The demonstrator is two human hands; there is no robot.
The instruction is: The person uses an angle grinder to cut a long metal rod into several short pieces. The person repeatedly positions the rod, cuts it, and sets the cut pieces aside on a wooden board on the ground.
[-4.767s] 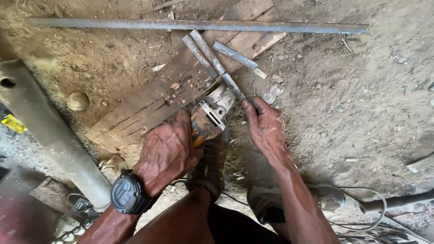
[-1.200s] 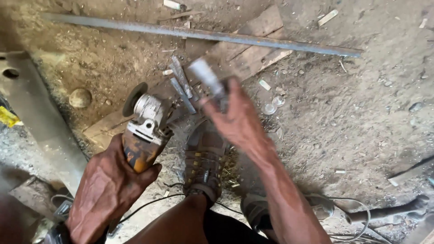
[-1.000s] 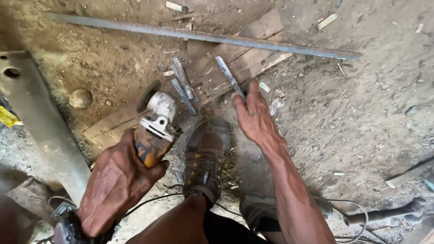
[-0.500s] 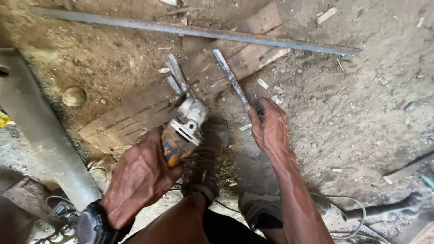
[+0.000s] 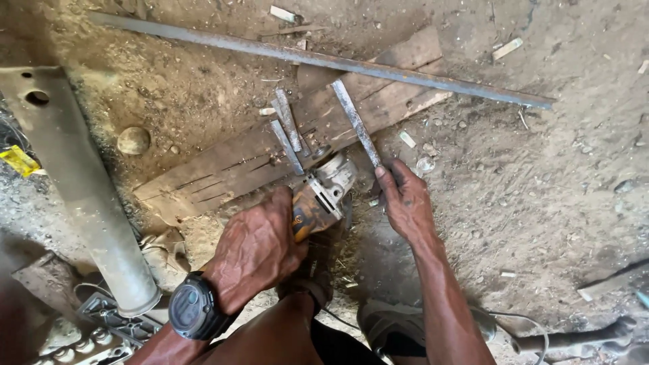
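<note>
The left hand (image 5: 253, 247) has swung the angle grinder (image 5: 323, 195) rightward to the wooden plank (image 5: 223, 165), fist closed round its body. The right hand (image 5: 405, 199) pins the near end of a flat metal strip (image 5: 356, 124) on the plank, right of two short strips (image 5: 287, 135).

An orange body and a pale silver-grey head are being shown by the angle grinder (image 5: 323, 195). Dull grey, rust-flecked metal is being shown by the flat strip (image 5: 356, 122) at its one o'clock and by the two short strips (image 5: 286, 134) at its eleven o'clock. Weathered brown, streaked with dark cracks, is being displayed by the wooden board (image 5: 223, 169). A black wristwatch (image 5: 193, 308) is being worn at seven o'clock. A yellow scrap (image 5: 19, 161) is being seen at nine o'clock.
</note>
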